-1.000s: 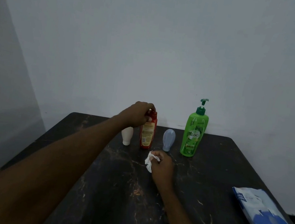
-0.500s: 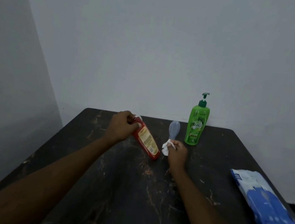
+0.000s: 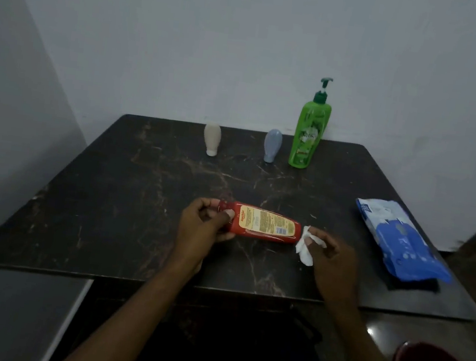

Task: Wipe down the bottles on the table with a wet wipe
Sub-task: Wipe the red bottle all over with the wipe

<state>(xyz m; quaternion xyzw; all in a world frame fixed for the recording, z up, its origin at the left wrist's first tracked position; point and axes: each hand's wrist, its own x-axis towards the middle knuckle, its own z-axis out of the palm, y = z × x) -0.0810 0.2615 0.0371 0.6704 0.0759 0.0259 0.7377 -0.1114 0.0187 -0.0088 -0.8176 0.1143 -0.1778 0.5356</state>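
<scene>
Two hands are working low over the dark table (image 3: 101,211). The left hand (image 3: 203,231) is gripping the cap end of the red bottle (image 3: 264,223), holding it sideways. The right hand (image 3: 333,259) is pinching a crumpled wet wipe (image 3: 303,250) just beside the bottle's base. Farther back, a cream bottle (image 3: 212,138), a grey-blue bottle (image 3: 272,145) and a green pump bottle (image 3: 308,135) are standing upright. A blue wipes pack (image 3: 400,240) is lying at the right.
</scene>
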